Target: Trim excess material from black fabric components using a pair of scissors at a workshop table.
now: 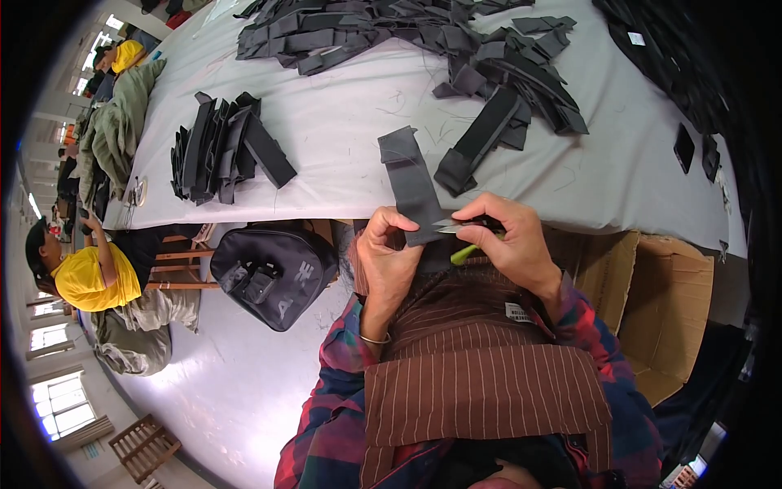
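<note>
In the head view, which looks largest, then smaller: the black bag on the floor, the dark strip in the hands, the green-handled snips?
1. black bag, clearly largest.
2. dark strip.
3. green-handled snips, smallest, though the right hand partly hides them.

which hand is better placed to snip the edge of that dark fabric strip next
Right, most likely. The right hand already holds the small green-handled snips with the blades at the dark fabric strip; the left hand is only pinching the strip steady.

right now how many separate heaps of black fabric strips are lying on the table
2. A small stack lies left of centre on the white table; a large sprawling heap runs along the far side toward the right. One strip is off the table, in hand. More may lie out of view.
</note>
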Tool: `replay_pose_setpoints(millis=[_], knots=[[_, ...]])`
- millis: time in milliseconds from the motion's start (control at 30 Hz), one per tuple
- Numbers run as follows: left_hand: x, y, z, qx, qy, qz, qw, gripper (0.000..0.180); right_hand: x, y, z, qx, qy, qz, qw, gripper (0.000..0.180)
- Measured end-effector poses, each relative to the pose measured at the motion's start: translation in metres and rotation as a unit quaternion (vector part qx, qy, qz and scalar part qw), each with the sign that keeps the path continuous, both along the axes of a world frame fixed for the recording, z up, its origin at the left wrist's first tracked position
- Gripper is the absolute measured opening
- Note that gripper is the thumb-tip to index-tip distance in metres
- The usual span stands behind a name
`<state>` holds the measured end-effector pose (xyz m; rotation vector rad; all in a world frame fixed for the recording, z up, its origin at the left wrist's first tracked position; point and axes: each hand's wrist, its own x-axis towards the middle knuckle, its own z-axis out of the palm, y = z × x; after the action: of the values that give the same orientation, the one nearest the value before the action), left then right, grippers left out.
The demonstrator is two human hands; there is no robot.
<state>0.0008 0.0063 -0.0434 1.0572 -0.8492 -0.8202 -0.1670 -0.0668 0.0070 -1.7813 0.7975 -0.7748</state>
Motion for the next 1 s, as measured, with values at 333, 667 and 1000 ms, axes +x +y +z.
replay_pose_setpoints(millis=[333,667,1000], knots=[[0.000,0.001,-0.001,0.006,0.025,-0.002,1.000,0.021,-0.007,-0.007,-0.003,-0.122,0.066,0.017,0.990,0.016],[0.000,0.000,-0.001,0.044,-0.114,-0.010,0.992,0.043,0.015,-0.014,-0.011,0.101,-0.060,0.050,0.992,0.009],[0.015,-0.004,0.008,0.137,0.310,-0.099,0.936,0.026,0.017,-0.003,-0.016,-0.123,0.009,0.053,0.991,0.021]])
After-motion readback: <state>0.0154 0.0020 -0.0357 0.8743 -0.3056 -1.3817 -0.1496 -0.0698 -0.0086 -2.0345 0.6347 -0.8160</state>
